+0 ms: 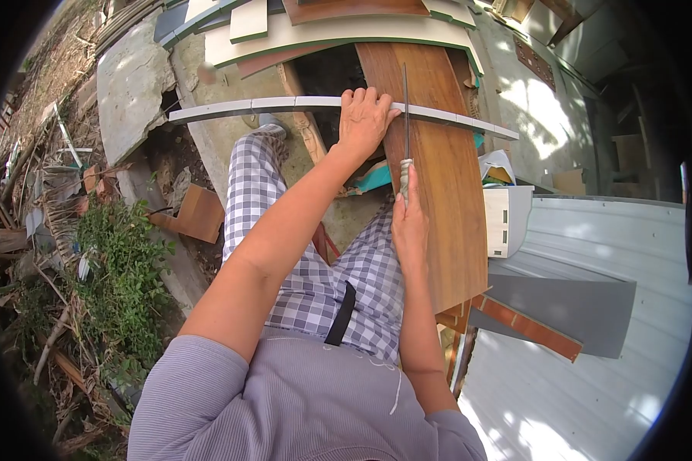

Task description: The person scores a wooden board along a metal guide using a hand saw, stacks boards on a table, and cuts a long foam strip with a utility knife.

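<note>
The left hand [364,119] grips a long white strip [315,101] lying across the brown worktop [447,215]; apart, the right hand [410,224] clasps a narrow-bladed tool [407,146] crossing the strip.

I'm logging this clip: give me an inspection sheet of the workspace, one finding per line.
Surface: long brown wood-grain board, beside the person's legs.
Job's things: long, narrow white-topped strip with a dark side, lying across the board; thin dark-bladed saw with a pale handle, blade crossing the strip; cut depth cannot be told.
Clutter: stacked pale panels with green edges beyond the strip; flat grey sheet on the right, reddish-brown narrow piece on it.
Left grip: fingers over the strip, left of the blade.
Right grip: closed on the saw handle.
Cables: nothing seen.
Surroundings: green leafy plant and cracked grey concrete slab on the left.
</note>
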A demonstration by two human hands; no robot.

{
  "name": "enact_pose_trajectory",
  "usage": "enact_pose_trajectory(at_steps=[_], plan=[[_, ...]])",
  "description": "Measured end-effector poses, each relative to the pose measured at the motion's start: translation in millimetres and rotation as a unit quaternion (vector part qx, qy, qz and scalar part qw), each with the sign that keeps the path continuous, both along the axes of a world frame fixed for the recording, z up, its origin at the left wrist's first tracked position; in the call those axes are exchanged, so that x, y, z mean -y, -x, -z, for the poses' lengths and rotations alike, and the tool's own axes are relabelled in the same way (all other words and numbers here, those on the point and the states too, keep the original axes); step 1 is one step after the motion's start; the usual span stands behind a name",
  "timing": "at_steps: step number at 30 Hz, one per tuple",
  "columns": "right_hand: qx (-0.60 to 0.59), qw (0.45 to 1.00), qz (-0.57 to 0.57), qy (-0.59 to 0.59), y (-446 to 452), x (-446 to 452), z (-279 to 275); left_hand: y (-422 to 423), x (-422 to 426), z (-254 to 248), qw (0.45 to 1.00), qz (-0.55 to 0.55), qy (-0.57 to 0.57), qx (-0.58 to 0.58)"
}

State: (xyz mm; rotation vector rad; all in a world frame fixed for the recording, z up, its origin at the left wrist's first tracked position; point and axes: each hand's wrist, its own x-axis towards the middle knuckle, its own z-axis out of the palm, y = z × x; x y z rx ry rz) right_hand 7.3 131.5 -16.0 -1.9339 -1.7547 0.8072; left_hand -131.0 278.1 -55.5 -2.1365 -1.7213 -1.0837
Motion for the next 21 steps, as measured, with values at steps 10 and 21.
enact_pose_trajectory(at_steps=[10,21], plan=[[0.003,1.000,0.000,-0.007,-6,22,-2,0,0,0,1.000,0.001,0.007,0.001],[0.009,0.999,-0.015,-0.033,0,-5,1,0,0,0,1.000,-0.005,0.002,-0.008]])
